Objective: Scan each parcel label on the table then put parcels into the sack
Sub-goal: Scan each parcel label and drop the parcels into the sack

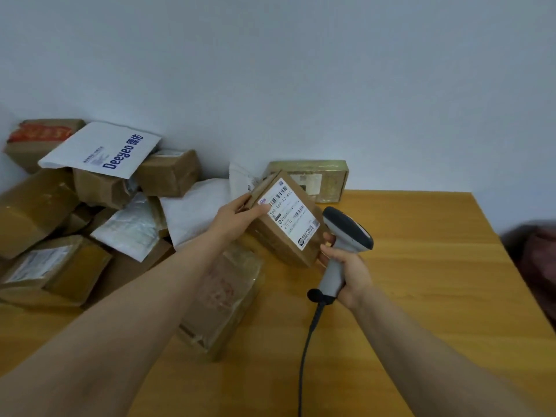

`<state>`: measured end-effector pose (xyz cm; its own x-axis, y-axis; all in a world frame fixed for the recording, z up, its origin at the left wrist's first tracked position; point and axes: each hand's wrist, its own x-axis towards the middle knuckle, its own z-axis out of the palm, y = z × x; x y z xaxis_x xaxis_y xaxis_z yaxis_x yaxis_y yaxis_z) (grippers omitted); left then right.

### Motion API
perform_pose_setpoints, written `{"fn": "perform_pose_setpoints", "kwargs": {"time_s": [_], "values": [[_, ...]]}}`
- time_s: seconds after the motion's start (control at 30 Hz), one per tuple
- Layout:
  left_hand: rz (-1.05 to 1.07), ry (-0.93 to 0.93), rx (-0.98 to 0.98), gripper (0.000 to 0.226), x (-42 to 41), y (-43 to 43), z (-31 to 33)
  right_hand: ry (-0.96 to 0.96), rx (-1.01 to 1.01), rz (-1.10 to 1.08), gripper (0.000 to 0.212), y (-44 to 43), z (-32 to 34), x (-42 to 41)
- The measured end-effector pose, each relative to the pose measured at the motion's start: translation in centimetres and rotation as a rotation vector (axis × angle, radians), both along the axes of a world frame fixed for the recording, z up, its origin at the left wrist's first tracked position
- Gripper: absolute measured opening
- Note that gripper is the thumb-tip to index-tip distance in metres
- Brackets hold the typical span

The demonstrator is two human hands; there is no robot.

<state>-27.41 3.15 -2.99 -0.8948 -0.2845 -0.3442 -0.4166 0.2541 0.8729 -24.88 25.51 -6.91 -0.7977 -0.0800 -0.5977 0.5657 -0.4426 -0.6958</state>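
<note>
Cardboard parcel [288, 236], label [289, 213] up, tilts above the table [421, 266] near its far edge, left hand [237, 219] grasping its end; right hand [350, 266] clutches the scanner [346, 233] beside it

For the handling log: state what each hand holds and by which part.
The left hand grips the labelled brown parcel by its upper-left end; the right hand holds the scanner by its handle.

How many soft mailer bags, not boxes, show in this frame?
3: Deeyeo-printed white mailer atop the back-left boxes; silvery mailer mid-pile; plain white mailer by the left hand. Another may hide behind the held box.
</note>
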Motion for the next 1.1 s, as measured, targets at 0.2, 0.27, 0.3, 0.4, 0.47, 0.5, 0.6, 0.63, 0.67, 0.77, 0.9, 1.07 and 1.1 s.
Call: {"fn": "perform_pose_setpoints", "kwargs": {"time_s": [0.2, 0.27, 0.3, 0.4, 0.47, 0.5, 0.6, 0.63, 0.67, 0.77, 0.9, 1.07, 1.1], "values": [[-0.032, 0.116, 0.165, 0.09, 3.3, 6.9, 2.7, 0.023, -0.036, -0.037, 0.028, 5.4, 1.6, 5.6], [0.006, 0.106, 0.21, 0.101, 5.6, 9.8, 3.2, 0.023, -0.039, -0.032, 0.028, 7.6, 2.1, 8.0], [0.048, 0.094, 0.244, 0.103, 6.8, 11.1, 3.2, 0.029, -0.038, -0.025, 0.029, 8.8, 2.3, 9.2], [0.124, 0.067, 0.363, 0.084, 10.4, 14.5, 2.8, 0.059, -0.044, 0.018, 0.032, 12.4, 3.0, 13.0], [0.141, 0.062, 0.366, 0.065, 12.7, 16.2, 3.0, 0.087, -0.015, 0.064, 0.032, 14.5, 3.4, 15.4], [0.159, 0.075, 0.358, 0.062, 13.7, 16.7, 3.4, 0.103, 0.011, 0.088, 0.031, 15.4, 3.5, 16.4], [0.192, 0.11, 0.348, 0.081, 16.4, 17.2, 4.7, 0.16, 0.106, 0.173, 0.035, 17.3, 4.2, 18.8], [0.2, 0.118, 0.335, 0.085, 17.2, 17.1, 5.2, 0.178, 0.158, 0.216, 0.035, 17.5, 4.5, 19.5], [0.202, 0.124, 0.299, 0.082, 18.0, 17.0, 5.7, 0.194, 0.205, 0.259, 0.034, 17.6, 4.8, 20.2], [0.201, 0.132, 0.143, 0.065, 19.8, 16.3, 7.7, 0.23, 0.264, 0.374, 0.024, 17.4, 6.0, 21.9], [0.18, 0.121, 0.095, 0.052, 21.2, 15.1, 9.3, 0.241, 0.265, 0.455, 0.02, 16.5, 7.5, 23.2], [0.159, 0.123, 0.077, 0.05, 21.8, 13.6, 10.0, 0.313, 0.299, 0.457, 0.013, 15.8, 8.8, 23.9], [0.163, 0.124, 0.076, 0.05, 21.9, 13.3, 10.1, 0.332, 0.302, 0.455, 0.014, 15.7, 9.0, 23.9]]}}
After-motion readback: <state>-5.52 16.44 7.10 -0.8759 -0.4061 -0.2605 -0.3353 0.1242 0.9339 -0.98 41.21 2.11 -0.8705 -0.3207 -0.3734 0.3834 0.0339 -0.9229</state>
